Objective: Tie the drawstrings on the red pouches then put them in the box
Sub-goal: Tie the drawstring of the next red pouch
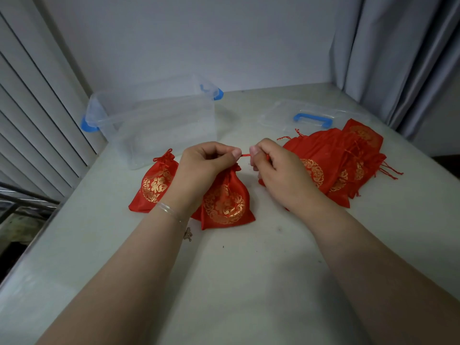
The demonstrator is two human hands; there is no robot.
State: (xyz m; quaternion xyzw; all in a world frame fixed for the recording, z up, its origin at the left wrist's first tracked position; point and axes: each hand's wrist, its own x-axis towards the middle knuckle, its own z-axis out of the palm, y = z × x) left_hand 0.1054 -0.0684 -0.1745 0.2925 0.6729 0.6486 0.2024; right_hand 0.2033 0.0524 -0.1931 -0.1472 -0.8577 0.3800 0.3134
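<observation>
Now the left hand (209, 158) and right hand (271, 163) pinch the drawstring (245, 155) above the pouch (225, 202); next, cinch the knot.

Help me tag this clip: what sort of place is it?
Probably a room in a home, used for packing by hand: a plain table against a bare wall, grey curtains to the right, window blinds to the left.
</observation>
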